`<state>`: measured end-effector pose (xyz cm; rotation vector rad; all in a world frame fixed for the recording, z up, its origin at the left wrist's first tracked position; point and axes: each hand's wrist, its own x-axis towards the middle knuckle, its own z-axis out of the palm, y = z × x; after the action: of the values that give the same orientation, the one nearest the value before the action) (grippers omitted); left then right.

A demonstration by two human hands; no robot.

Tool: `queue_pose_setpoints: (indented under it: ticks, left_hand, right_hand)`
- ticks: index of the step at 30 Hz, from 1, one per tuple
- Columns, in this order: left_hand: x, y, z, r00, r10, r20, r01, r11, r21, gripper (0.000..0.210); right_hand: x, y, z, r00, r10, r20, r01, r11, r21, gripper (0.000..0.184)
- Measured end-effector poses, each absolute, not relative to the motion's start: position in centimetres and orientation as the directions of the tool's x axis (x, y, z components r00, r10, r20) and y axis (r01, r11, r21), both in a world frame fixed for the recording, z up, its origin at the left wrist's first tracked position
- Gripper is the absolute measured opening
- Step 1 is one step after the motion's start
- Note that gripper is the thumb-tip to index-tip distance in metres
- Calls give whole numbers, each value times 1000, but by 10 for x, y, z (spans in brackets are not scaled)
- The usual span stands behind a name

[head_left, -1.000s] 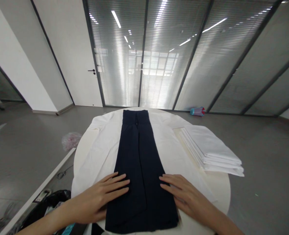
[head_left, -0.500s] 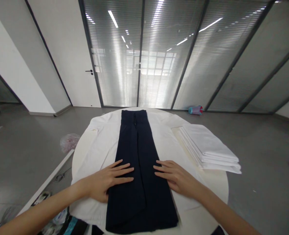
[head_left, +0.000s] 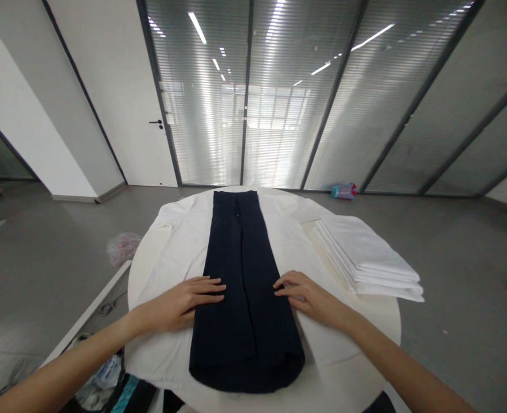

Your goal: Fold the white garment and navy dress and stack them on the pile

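Note:
A navy skirt (head_left: 236, 252) lies lengthwise over a white shirt (head_left: 180, 246) spread on a round table (head_left: 365, 358). The waistband is at the far end, and a short zip shows there. Near me the hem curves and bulges slightly off the surface. My left hand (head_left: 193, 298) grips the skirt's left edge, fingers together on top and the thumb hidden by the cloth. At the opposite edge my right hand (head_left: 303, 295) pinches the fabric with bent fingers.
A stack of folded white cloths (head_left: 365, 252) sits at the table's right, its corner overhanging. On the floor are a clear plastic bag (head_left: 123, 248), a blue-and-pink object (head_left: 343, 191) by the glass wall, and a white-edged box of bags and cables (head_left: 107, 373) at lower left.
Both hands have drawn their spread fingers together at the skirt's edges and shifted slightly away from me. The near hem has pulled back and become rounded.

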<state>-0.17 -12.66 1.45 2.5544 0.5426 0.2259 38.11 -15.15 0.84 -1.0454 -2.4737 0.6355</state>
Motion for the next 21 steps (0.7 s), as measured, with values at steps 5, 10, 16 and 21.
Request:
queue_pose_setpoints:
  ticks: [5,10,16,21]
  left_hand:
    - [9,-100,11,543,840,-8,413,-258,873,53]
    - [27,-76,4,231,956,-181,156,148,977,62]
    - [20,-89,0,233,972,-39,253,-22,967,95]
    - [13,-94,-6,354,935,-21,367,-118,923,76]
  right_hand:
    - [372,-123,-8,-329,934,137,563,310,-766,41]
    - [359,-103,-16,-78,996,51,608,89,-789,36]
    - [354,-107,-17,-10,1000,9,571,13,-821,39]
    - [350,-117,-19,-1,999,34,565,29,-825,42]
